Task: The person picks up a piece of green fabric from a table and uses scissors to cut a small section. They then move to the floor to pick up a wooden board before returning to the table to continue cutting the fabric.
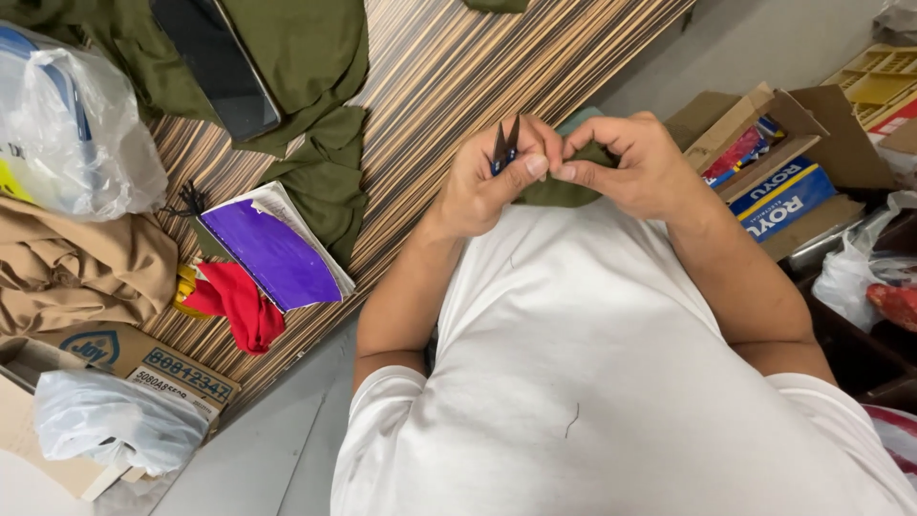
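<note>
Hands together: left hand (487,182) grips thread snips (505,148), right hand (635,167) pinches olive cloth (559,191); cardboard box (764,134) holds packets.

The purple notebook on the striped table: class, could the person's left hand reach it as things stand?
Probably not at once: the left hand holds dark snips and pinches olive cloth. The purple notebook lies uncovered alongside.

A small sewing workshop: green cloth (315,57) at eleven o'clock on the striped surface (449,76), tan fabric (76,268) at nine, cardboard boxes (783,162) at two.
</note>
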